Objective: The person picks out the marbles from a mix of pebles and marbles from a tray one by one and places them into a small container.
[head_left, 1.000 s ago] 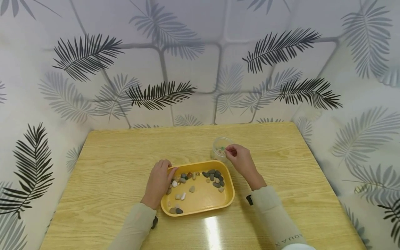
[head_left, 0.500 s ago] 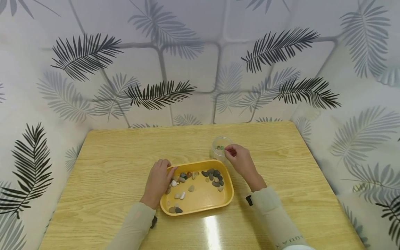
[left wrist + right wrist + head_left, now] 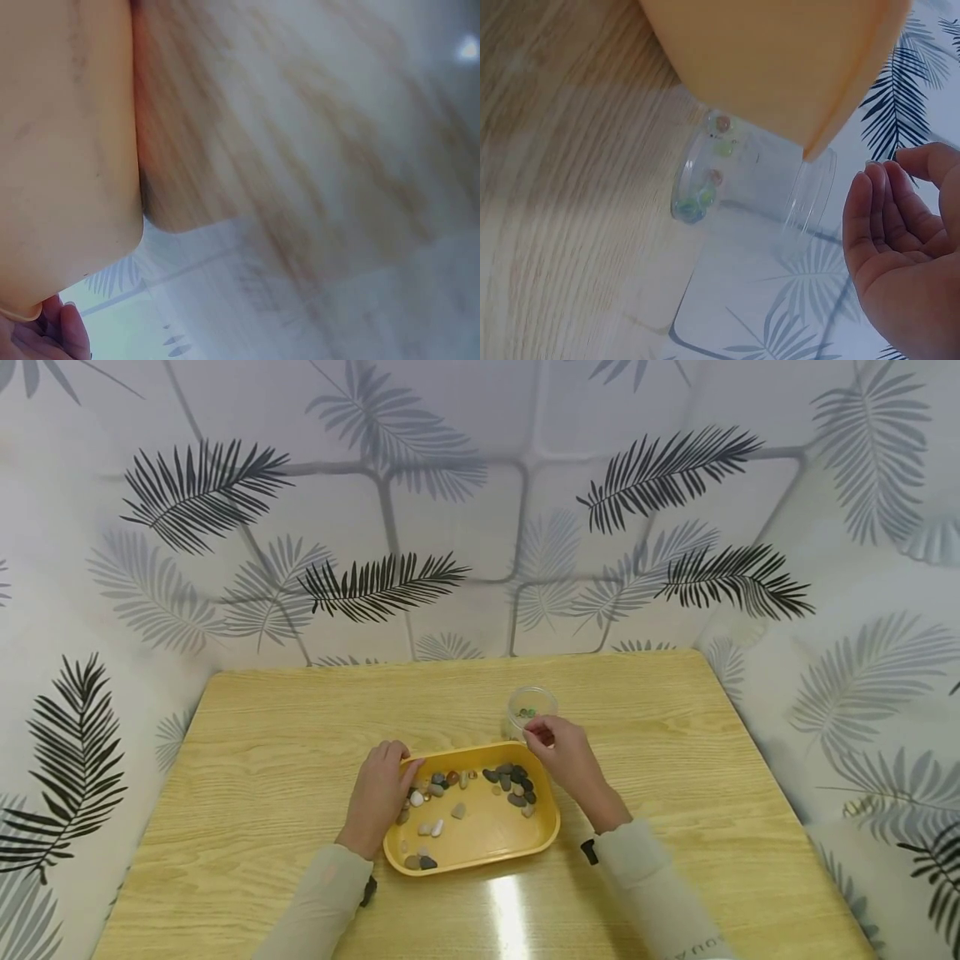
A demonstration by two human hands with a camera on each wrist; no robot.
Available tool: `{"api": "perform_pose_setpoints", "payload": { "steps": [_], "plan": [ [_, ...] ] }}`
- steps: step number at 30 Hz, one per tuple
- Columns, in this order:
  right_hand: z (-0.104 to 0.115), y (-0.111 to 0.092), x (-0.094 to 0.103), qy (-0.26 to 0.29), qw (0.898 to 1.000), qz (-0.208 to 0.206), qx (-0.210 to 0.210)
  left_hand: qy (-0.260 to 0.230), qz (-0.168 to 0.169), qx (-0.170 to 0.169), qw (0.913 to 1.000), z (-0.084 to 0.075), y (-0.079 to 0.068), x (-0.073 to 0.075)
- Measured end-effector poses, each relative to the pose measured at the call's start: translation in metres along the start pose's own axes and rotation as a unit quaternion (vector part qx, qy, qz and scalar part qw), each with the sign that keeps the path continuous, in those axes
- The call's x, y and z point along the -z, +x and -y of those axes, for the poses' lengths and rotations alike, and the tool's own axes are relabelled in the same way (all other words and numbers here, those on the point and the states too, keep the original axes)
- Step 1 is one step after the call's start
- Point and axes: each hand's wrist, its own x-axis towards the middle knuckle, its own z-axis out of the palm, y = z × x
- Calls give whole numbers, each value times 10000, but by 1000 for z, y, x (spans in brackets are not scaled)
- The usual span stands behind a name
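Note:
A yellow plastic tray [image 3: 495, 831] rests on the table, with several pebbles [image 3: 517, 777] of grey, white and brown inside. My left hand [image 3: 378, 793] grips its left end near the far corner, thumb over the rim. In the left wrist view only some fingers [image 3: 71, 330] show at the tray's corner. Behind the tray's far right corner stands a clear jar [image 3: 772, 180] holding several small glassy beads [image 3: 694, 202], some green. My right hand [image 3: 570, 760] hovers beside the jar's near rim, fingers bent and thumb close to them. Nothing is visible between the fingertips.
The wooden table [image 3: 285, 735] extends around the tray and jar. Leaf-patterned cloth [image 3: 480, 527] rises behind the table's far edge and along both sides.
My right hand has shifted slightly left and toward the tray, away from the jar's opening. The green beads in the jar show more fully. My left hand keeps its grip on the tray.

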Motion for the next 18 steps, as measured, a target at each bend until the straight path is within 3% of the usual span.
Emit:
{"api": "perform_pose_setpoints", "payload": {
  "steps": [18],
  "plan": [
    [30,-14,-45,359,9980,496,184,-66,-27,5,10000,1,1,-1]
  ]
}}
